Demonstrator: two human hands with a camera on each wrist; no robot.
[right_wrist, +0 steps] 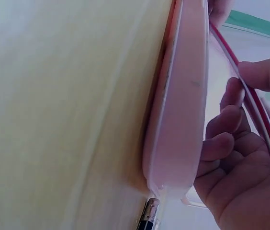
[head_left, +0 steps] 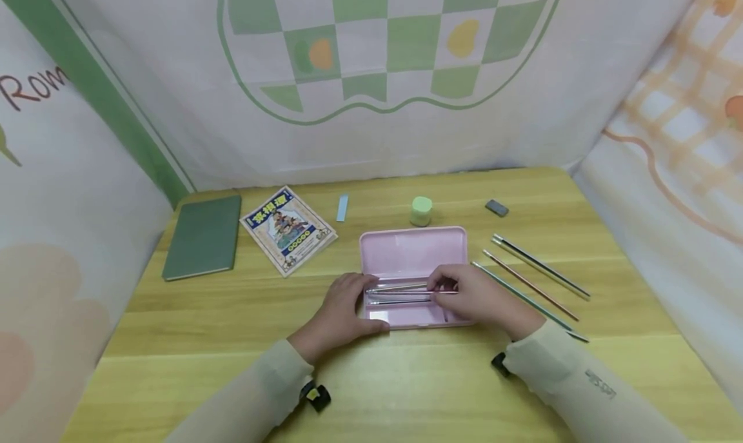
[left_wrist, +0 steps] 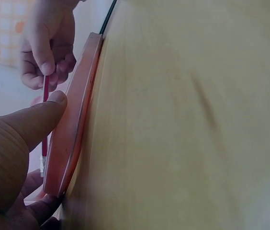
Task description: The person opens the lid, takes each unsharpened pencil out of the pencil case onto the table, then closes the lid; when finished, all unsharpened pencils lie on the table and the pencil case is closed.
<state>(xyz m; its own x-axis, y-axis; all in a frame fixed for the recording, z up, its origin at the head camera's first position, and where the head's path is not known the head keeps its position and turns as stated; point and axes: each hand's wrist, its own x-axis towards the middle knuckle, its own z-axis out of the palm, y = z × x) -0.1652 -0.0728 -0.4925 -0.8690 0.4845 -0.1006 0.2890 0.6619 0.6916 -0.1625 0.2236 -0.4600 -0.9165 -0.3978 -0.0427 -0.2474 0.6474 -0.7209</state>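
Observation:
A pink pencil case [head_left: 413, 253] lies on the table with its lid raised, and several pencils [head_left: 400, 302] rest inside it. My left hand [head_left: 342, 311] grips the case's left end, thumb along the front wall and fingers at the back. Between the thumb and fingers of my right hand [head_left: 478, 295] is a red-striped pencil [right_wrist: 262, 112], pinched over the case. Its silver-capped end points left, toward my left fingers. In the left wrist view the pencil [left_wrist: 44, 143] runs behind the case wall [left_wrist: 73, 120].
To the right lie several loose pencils: dark [head_left: 540, 265], red [head_left: 531, 285] and green [head_left: 519, 291]. Behind the case are a pale green block-shaped thing [head_left: 420, 211], a dark grey eraser [head_left: 496, 207] and a light blue strip [head_left: 342, 207]. Left stand an illustrated booklet [head_left: 288, 230] and a green notebook [head_left: 203, 236].

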